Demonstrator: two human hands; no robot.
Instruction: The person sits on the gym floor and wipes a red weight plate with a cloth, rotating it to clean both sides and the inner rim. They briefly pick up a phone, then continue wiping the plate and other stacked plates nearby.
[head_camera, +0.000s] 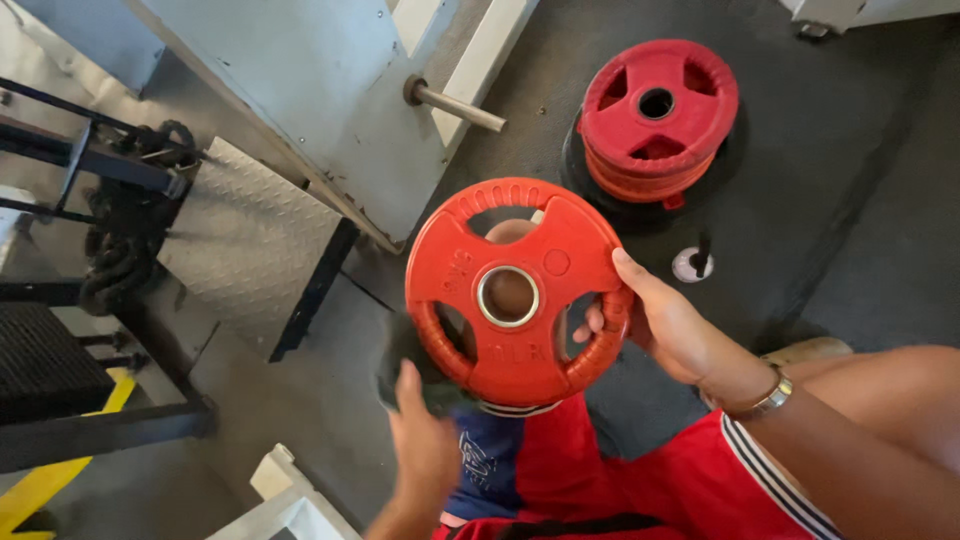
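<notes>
1. Right hand (668, 325): fingers hooked through 1 of the grip cutouts at the right edge of the red weight plate (517, 290), thumb lying over the front face. Clamped on the rim, which likely carries most of the weight.
2. Left hand (422, 440): under the plate's lower left edge, closed on a dark cloth (405, 362) pressed against the rim. Whether the fingers also touch the plate itself I cannot tell; the cloth hides the contact.
3. Plate is held in the air in front of the person, above the lap, face tilted up toward the camera. It has 3 cutouts and a metal-ringed centre hole (508, 296). A 2-point hold, 1 side gripped and 1 side propped, probably keeps the disc from swinging.
4. Below it: red shorts (640, 480) with a striped hem, a knee visible behind the plate. A metal bracelet (762, 402) on the right wrist.
5. Further out: a stack of red plates (655, 115) lying flat on a black one on the dark rubber floor (850, 200), well apart from the held plate. A small post (697, 260) stands between stack and hand.
6. Upper left: a grey machine panel with a bare metal loading peg (455, 105), a checker-plate footboard (245, 235), and a coiled rope (125, 230) on a black frame.
</notes>
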